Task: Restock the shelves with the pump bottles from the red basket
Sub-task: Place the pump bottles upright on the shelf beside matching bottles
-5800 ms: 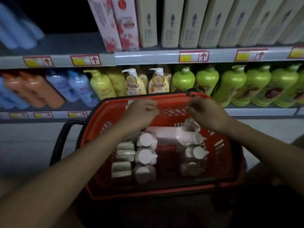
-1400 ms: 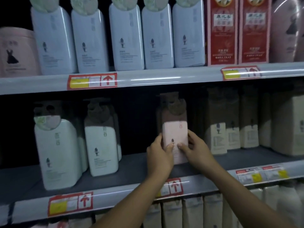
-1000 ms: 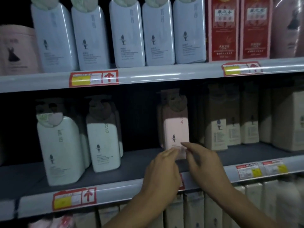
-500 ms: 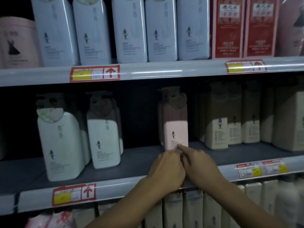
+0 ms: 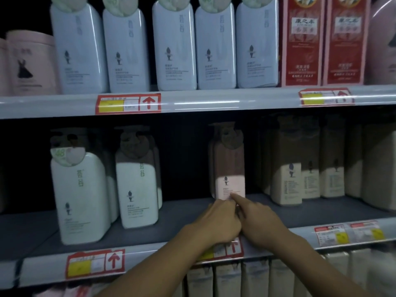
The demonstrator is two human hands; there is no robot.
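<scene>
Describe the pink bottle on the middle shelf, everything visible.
The pink bottle is tall and flat-faced, looks plastic, with a small dark logo, print lines, and a pump top in shadow. It stands upright, well back on the middle shelf, apart from its neighbours. The right hand index fingertip touches its lower front; the left hand fingers reach its base.

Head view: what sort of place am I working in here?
Most likely a shop's toiletries aisle. Tiered shelves carry price tags with red arrows on their front rails, and matching pump bottles stand in rows, like the pale blue ones above. Both hands touch a pink bottle.
</scene>
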